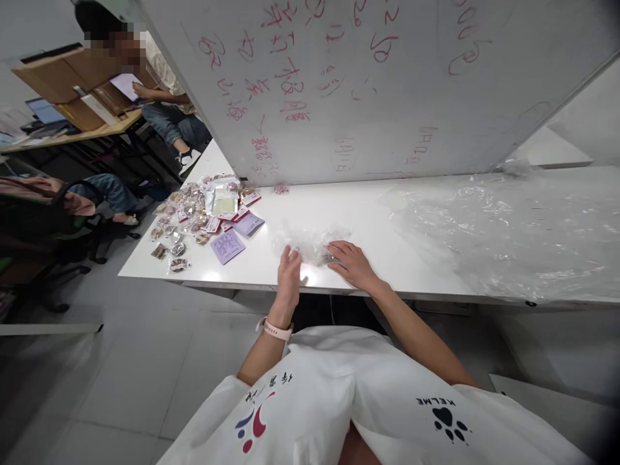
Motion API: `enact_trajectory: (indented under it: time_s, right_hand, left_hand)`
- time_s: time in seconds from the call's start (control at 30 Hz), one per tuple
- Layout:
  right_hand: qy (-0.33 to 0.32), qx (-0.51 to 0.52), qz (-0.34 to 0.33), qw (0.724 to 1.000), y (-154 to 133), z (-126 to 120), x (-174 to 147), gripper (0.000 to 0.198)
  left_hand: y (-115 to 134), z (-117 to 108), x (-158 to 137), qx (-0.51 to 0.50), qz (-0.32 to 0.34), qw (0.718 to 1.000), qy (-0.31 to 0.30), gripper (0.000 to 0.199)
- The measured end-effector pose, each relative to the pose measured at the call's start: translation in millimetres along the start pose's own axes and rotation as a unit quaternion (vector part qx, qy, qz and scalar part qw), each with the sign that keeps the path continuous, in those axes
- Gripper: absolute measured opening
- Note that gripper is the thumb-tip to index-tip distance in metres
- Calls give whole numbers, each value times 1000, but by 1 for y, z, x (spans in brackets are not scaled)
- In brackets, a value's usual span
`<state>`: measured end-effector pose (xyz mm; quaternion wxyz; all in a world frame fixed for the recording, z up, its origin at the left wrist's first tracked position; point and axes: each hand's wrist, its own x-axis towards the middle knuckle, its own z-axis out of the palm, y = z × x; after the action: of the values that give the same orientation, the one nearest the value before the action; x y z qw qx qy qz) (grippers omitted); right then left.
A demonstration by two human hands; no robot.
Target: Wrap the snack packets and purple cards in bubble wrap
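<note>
A crumpled clear plastic bag (310, 237) lies on the white table in front of me. My left hand (289, 274) is at its left end, fingers upright and close together, seeming to pinch the edge of the plastic. From the right, my right hand (354, 263) curls its fingers over the bag's other end. Something small and dark shows through the plastic beside the right fingertips; its kind is unclear. A pink wristband (276, 329) circles my left wrist.
Left on the table (378, 216) are a pile of small wrapped packets (194, 210), a silver pouch (225, 205) and two purple packets (227, 247). A large clear plastic sheet (523, 232) covers the right side. Behind stands a whiteboard (314, 148); a seated person (167, 97) is further back.
</note>
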<state>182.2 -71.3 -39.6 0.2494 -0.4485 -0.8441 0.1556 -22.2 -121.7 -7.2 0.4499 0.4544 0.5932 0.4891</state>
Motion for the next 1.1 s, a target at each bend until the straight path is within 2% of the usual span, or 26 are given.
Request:
enact_trajectory:
  time_s: [0.07, 0.1, 0.17, 0.23, 0.3, 0.4, 0.5, 0.6, 0.7, 0.77, 0.9, 1.0, 1.1]
  right_hand:
    - [0, -3, -14, 1000, 2, 1, 0, 37]
    - [1, -6, -18, 1000, 3, 1, 0, 34]
    - [1, -11, -19, 1000, 6, 1, -2, 29]
    - [-3, -8, -17, 1000, 9, 0, -6, 28]
    - [-5, 13, -12, 1000, 10, -4, -12, 28]
    - [11, 81, 31, 996, 7, -13, -22, 28]
    - [34, 162, 140, 976, -1, -21, -23, 34]
    - [82, 156, 210, 962, -9, -22, -15, 37]
    - [129, 67, 197, 970, -7, -22, -2, 41]
    - [102, 77, 184, 974, 3, -25, 6, 54]
    - [-50, 208, 140, 967, 27, -39, 20, 78]
    - [-117, 212, 84, 967, 24, -47, 23, 65]
    - [-121, 179, 96, 972, 4, -57, 15, 48]
  left_hand:
    - [5, 18, 16, 82, 99, 989, -76, 59]
    - [6, 26, 21, 131, 160, 971, -124, 57]
    - [6, 35, 25, 222, 267, 915, -205, 52]
    - [2, 35, 26, 270, 334, 869, -245, 49]
    - [-1, 30, 26, 278, 357, 854, -256, 46]
    - [1, 26, 27, 271, 315, 874, -253, 39]
    - [12, 31, 37, 282, 215, 891, -284, 31]
    - [23, 41, 56, 355, 197, 874, -268, 28]
    - [26, 50, 76, 413, 216, 856, -225, 23]
    - [24, 53, 83, 387, 207, 872, -217, 13]
    - [15, 53, 79, 262, 176, 920, -232, 30]
    - [12, 55, 66, 181, 173, 941, -226, 29]
    - [11, 59, 46, 139, 158, 955, -208, 26]
